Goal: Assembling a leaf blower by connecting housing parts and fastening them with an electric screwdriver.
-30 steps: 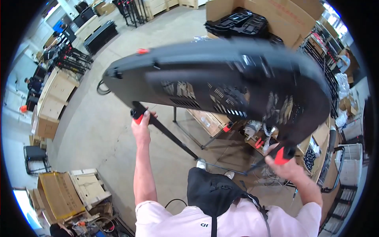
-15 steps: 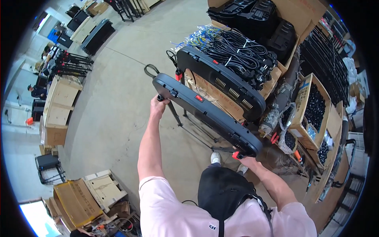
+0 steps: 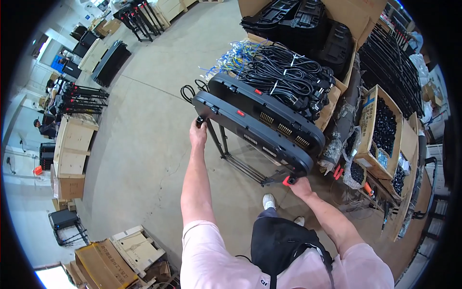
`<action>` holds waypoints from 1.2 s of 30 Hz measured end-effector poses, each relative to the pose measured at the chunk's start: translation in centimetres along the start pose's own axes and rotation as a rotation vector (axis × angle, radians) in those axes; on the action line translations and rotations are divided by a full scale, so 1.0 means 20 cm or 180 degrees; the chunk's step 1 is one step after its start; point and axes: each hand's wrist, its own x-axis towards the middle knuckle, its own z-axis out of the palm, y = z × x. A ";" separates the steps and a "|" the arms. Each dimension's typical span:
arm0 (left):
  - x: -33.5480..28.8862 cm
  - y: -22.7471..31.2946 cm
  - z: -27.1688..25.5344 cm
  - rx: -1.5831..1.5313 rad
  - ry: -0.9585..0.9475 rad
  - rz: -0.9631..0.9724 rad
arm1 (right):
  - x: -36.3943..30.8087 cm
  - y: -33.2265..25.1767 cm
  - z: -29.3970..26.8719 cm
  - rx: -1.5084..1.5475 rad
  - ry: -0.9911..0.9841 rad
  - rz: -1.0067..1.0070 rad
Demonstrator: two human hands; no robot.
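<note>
A long dark grey plastic housing with rounded ends and a small red switch tops a black metal frame. Under the housing's left end, my left hand is closed round the frame's black tube. At the other end my right hand is wrapped round the frame beside a red end piece; its fingertips are partly hidden. A second housing of the same kind, with a red switch and slots, stands parallel just behind. Looped black cables stick out at the left ends.
Bundled black cables with coloured wire ends lie beyond the housings, near a carton of black plastic shells. A box of small black parts stands at right. Wooden crates are at left, opened cardboard at lower left.
Both hands have carried the frame and its housing forward, closer to the second one. The housings now stand nearly side by side, and my view has shifted.
</note>
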 end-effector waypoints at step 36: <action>-2.32 -0.44 1.83 0.4728 -0.3305 0.3065 | -2.27 3.01 -2.87 -0.0189 0.4898 0.1998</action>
